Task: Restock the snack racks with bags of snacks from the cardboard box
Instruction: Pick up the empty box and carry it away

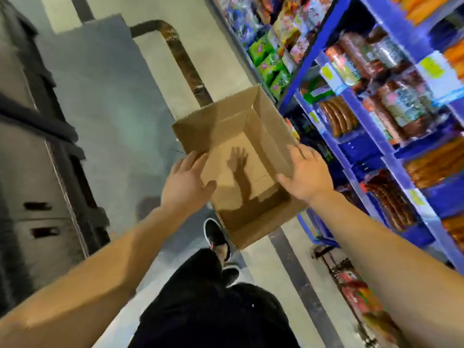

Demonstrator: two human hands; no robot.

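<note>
An open cardboard box [241,229] sits on the floor in the middle of the head view, and its inside looks empty, with only a hand's shadow on the bottom. My left hand [185,183] is at the box's left wall, fingers stretched out and thumb over the rim. My right hand [307,172] is at the right wall in the same way. Neither hand is closed around anything. Blue snack racks [351,101] stand to the right, full of bags such as sausage packs [339,116] and green bags [271,64].
Grey metal cabinets [37,172] line the left side of the narrow aisle. A dark bent pipe [183,61] runs beyond the box. My black trousers [213,310] and shoe [216,234] are just below the box. Red packaging [356,290] lies at the lower right.
</note>
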